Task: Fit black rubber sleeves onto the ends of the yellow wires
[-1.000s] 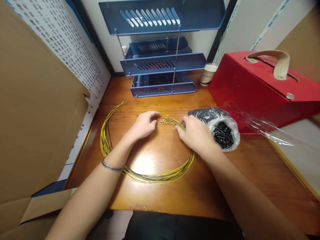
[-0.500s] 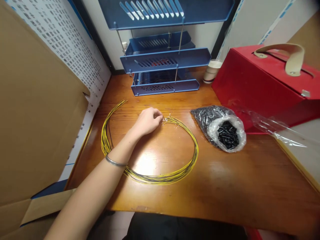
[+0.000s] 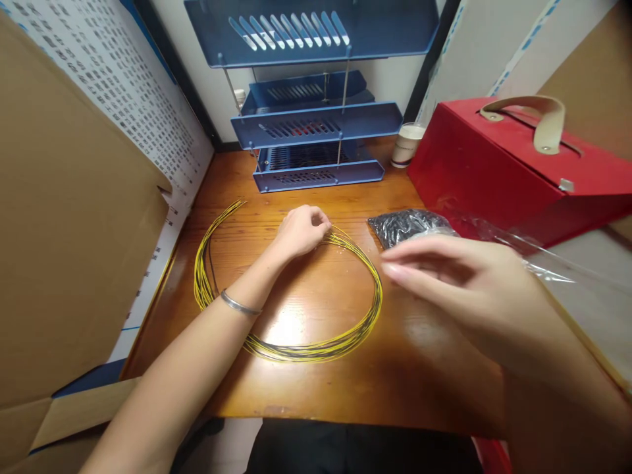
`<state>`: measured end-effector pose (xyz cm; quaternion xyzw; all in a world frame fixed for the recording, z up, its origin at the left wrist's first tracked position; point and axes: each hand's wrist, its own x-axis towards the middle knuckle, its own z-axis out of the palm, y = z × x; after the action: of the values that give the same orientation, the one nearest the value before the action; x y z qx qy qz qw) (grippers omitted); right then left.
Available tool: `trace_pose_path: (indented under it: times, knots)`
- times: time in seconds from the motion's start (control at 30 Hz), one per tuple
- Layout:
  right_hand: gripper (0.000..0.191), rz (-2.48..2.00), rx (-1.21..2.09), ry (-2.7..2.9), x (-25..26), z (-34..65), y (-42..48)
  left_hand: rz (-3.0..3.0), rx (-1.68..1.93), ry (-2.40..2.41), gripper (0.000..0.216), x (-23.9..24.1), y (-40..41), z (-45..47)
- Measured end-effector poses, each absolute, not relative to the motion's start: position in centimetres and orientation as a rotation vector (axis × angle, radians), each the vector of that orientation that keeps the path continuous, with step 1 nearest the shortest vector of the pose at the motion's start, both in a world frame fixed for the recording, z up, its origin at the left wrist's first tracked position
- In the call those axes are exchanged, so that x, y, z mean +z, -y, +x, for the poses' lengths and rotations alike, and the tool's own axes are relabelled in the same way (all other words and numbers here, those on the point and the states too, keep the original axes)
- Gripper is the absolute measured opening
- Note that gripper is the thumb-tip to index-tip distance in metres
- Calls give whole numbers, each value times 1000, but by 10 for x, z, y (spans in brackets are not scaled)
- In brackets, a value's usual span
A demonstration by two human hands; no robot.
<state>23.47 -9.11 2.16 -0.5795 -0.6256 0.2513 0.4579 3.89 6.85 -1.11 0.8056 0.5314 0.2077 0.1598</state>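
Observation:
A bundle of yellow and black wires (image 3: 345, 339) lies in a wide loop on the wooden desk (image 3: 419, 368). My left hand (image 3: 301, 230) is closed in a pinch on the wire ends at the top of the loop; a silver bangle sits on that wrist. My right hand (image 3: 464, 283) hovers close to the camera over the desk's right side, blurred, fingers stretched out leftward and holding nothing I can see. It covers much of a clear plastic bag of small black parts (image 3: 405, 226).
A blue three-tier letter tray (image 3: 316, 125) stands at the back of the desk, a paper cup (image 3: 407, 145) beside it. A red box with a tan handle (image 3: 498, 164) fills the right side. Cardboard panels (image 3: 74, 217) wall in the left.
My right hand left the wire ends, went out of view, and has come back raised in front of the bag. My left hand stayed pinched on the wire ends.

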Motion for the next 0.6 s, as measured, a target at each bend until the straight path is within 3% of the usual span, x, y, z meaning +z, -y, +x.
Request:
trace_pose_path:
  times: [0.1, 0.27, 0.53, 0.6]
  knots:
    - [15, -1616, 558, 1699, 23, 238, 63, 2347, 790, -1450, 17, -5, -54, 37]
    - [33, -1662, 434, 1812, 13, 227, 27, 2337, 943, -1352, 17, 8, -22, 32]
    - [18, -1454, 352, 1809, -14, 221, 20, 2349, 1123, -1271, 13, 7, -5, 26]
    - [18, -1410, 363, 1718, -18, 223, 20, 2180, 1118, -1248, 24, 2, -4, 26]
